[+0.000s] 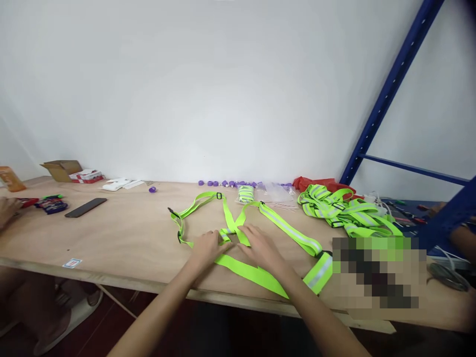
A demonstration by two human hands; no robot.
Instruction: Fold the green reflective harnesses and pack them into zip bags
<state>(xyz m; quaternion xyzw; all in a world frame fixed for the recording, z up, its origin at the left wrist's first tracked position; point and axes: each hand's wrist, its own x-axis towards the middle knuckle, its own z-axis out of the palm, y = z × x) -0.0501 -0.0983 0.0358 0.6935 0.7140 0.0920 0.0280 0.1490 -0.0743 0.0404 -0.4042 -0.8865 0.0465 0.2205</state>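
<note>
the neon harness (249, 271) spreads sideways across the worktop (137, 243), left hand (206, 249) and right hand (261, 248) flanking its crossing (whether gripping, i cannot tell).

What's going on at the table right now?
The person's left hand and right hand are on a neon yellow-green reflective fabric strap harness, spread across a pale wooden table. A tangled heap of similar straps lies to the right; beyond the hands sits a folded striped bundle.
</note>
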